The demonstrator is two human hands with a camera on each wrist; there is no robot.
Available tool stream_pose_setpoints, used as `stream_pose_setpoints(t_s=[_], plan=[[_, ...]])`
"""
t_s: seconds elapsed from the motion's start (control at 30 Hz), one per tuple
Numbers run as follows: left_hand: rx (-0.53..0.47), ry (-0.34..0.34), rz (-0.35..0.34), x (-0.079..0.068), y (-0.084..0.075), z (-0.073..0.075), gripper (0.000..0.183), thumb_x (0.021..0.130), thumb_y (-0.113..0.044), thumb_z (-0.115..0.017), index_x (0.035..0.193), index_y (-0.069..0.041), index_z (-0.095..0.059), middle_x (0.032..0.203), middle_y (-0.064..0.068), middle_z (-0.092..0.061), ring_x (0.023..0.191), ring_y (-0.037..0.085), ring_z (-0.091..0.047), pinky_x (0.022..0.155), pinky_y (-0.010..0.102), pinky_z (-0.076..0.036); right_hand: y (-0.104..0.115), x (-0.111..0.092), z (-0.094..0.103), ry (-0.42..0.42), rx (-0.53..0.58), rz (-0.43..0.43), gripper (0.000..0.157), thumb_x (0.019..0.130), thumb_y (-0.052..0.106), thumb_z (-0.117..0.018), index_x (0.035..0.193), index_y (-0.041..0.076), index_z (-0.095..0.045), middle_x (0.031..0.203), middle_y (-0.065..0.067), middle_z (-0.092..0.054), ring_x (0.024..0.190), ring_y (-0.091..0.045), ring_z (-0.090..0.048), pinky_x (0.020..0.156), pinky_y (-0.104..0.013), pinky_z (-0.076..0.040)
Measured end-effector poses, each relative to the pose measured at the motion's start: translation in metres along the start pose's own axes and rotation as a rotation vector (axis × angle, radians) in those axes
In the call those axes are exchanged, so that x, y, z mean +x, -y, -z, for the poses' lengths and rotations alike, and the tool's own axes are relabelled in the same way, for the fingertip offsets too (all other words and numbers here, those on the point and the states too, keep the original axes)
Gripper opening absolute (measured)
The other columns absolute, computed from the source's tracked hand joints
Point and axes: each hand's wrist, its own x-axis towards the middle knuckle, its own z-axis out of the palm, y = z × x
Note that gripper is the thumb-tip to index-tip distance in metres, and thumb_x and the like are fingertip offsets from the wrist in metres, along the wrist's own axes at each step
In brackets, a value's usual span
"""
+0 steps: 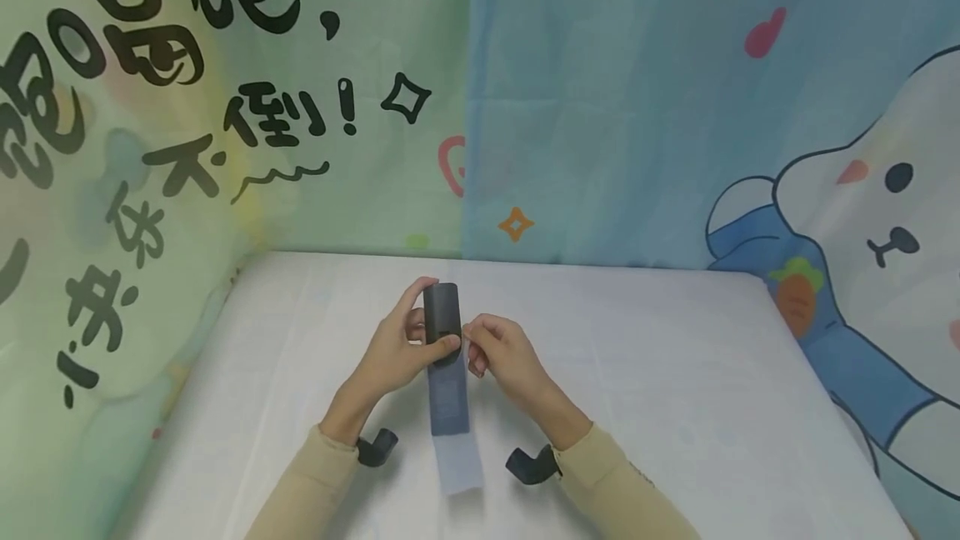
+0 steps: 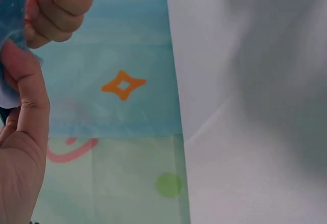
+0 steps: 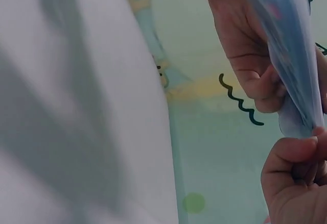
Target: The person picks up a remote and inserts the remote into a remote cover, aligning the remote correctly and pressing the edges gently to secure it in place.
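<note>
A dark grey, narrow block [image 1: 442, 307] stands upright in my left hand [image 1: 405, 348], whose thumb lies across its front while fingers wrap the left side and top. Below the block hangs a translucent bluish plastic strip [image 1: 448, 402], darker above and paler at its lower end. My right hand [image 1: 506, 352] has curled fingers at the block's right edge. In the right wrist view, the right hand's thumb and finger [image 3: 294, 150] pinch the end of the glossy blue plastic [image 3: 294, 45]. The left wrist view shows the left thumb [image 2: 28, 86] against the plastic; its exact kind cannot be told.
A white table [image 1: 660, 373] spreads beneath both hands. Behind it hangs a blue and green printed cloth [image 1: 600, 107]. Dark wrist cameras [image 1: 531, 467] sit under the forearms, near the beige sleeves [image 1: 615, 482].
</note>
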Motion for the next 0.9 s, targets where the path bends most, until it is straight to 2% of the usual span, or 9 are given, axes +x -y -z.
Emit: stream_pose_setpoints(t_s=[0.1, 0.23, 0.37, 0.5, 0.7, 0.8, 0.9], plan=[[0.014, -0.029, 0.002, -0.001, -0.001, 0.000, 0.079, 0.088, -0.023, -0.081, 0.150, -0.031, -0.033, 0.099, 0.006, -0.074, 0.080, 0.022, -0.071, 0.075, 0.039, -0.054, 0.002, 0.001, 0.001, 0.035, -0.038, 0.020, 0.023, 0.103, 0.007, -0.050, 0.084, -0.002, -0.057, 0.069, -0.005, -0.051, 0.056, -0.012, -0.047, 0.055, -0.025, -0.044], [0.017, -0.111, 0.000, -0.003, 0.001, -0.001, 0.082, 0.087, -0.024, -0.081, 0.152, -0.029, -0.032, 0.099, 0.006, -0.074, 0.081, 0.021, -0.070, 0.074, 0.038, -0.053, 0.002, 0.000, 0.006, 0.087, -0.175, 0.061, 0.023, 0.105, 0.010, -0.052, 0.086, -0.001, -0.056, 0.073, -0.007, -0.052, 0.061, -0.017, -0.049, 0.058, -0.028, -0.044], [0.001, -0.161, -0.024, -0.003, 0.004, -0.005, 0.086, 0.086, -0.024, -0.082, 0.154, -0.030, -0.030, 0.099, 0.006, -0.073, 0.081, 0.021, -0.070, 0.071, 0.036, -0.054, 0.001, 0.001, 0.011, 0.034, -0.259, 0.067, 0.017, 0.104, 0.016, -0.056, 0.097, 0.002, -0.059, 0.079, -0.011, -0.055, 0.065, -0.020, -0.051, 0.059, -0.031, -0.047], [0.039, -0.122, -0.039, -0.004, 0.005, -0.007, 0.087, 0.086, -0.023, -0.083, 0.155, -0.031, -0.030, 0.095, 0.002, -0.072, 0.078, 0.019, -0.068, 0.069, 0.035, -0.054, 0.001, 0.003, 0.014, -0.030, -0.244, 0.078, 0.022, 0.104, 0.021, -0.058, 0.114, 0.003, -0.063, 0.084, -0.012, -0.058, 0.069, -0.022, -0.054, 0.063, -0.034, -0.050], [0.132, 0.004, -0.082, -0.007, 0.007, -0.014, 0.091, 0.085, -0.032, -0.082, 0.157, -0.031, -0.026, 0.090, -0.003, -0.070, 0.077, 0.014, -0.068, 0.069, 0.034, -0.056, 0.004, 0.007, 0.013, 0.011, -0.206, 0.066, 0.026, 0.102, 0.022, -0.062, 0.116, 0.000, -0.064, 0.088, -0.006, -0.065, 0.075, -0.022, -0.054, 0.068, -0.032, -0.047], [0.073, 0.012, -0.041, -0.010, 0.008, -0.015, 0.093, 0.086, -0.034, -0.082, 0.158, -0.027, -0.023, 0.102, -0.001, -0.070, 0.083, 0.015, -0.069, 0.073, 0.034, -0.056, 0.005, 0.007, 0.013, -0.001, -0.204, 0.044, 0.026, 0.102, 0.023, -0.062, 0.112, 0.000, -0.064, 0.084, -0.003, -0.065, 0.076, -0.020, -0.054, 0.072, -0.033, -0.045], [-0.045, -0.001, 0.014, -0.014, 0.011, -0.013, 0.077, 0.091, -0.028, -0.077, 0.154, -0.014, -0.035, 0.114, 0.007, -0.067, 0.088, 0.021, -0.071, 0.077, 0.036, -0.057, 0.005, 0.008, 0.015, -0.051, -0.188, 0.035, 0.028, 0.103, 0.025, -0.060, 0.110, -0.001, -0.064, 0.080, -0.003, -0.065, 0.076, -0.020, -0.055, 0.075, -0.036, -0.045]])
